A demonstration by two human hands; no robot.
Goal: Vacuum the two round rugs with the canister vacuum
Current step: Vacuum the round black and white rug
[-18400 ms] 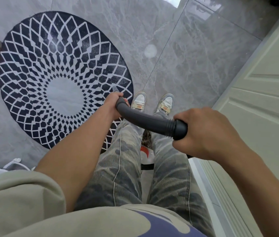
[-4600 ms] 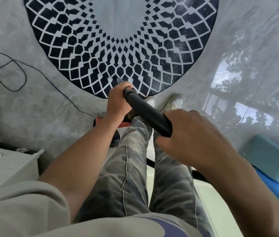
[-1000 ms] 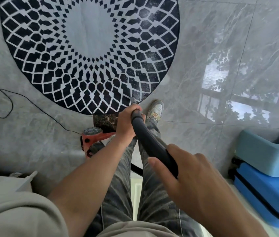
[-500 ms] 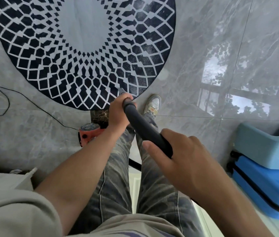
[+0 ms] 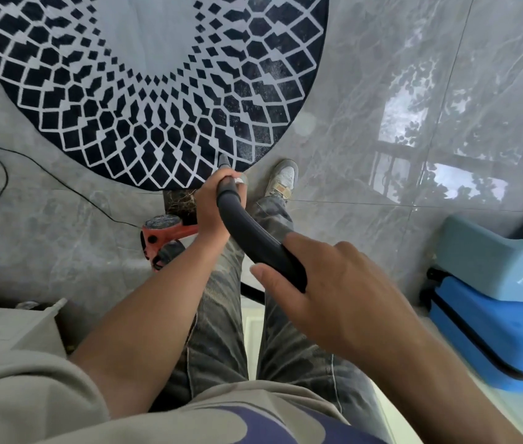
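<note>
Head: both grips curled round hose

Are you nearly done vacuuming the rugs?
Not yet. No part looks finished: the rug shows pale dust on its right side. Now the left hand and right hand grip the hose, its nozzle at the rug's near edge. Left: this rug, plus a second one not in view.

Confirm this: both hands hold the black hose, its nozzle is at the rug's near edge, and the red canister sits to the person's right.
Not quite: the head view shows the red canister on the person's left. The left hand and right hand hold the black hose, nozzle at the near edge of the rug.
</note>
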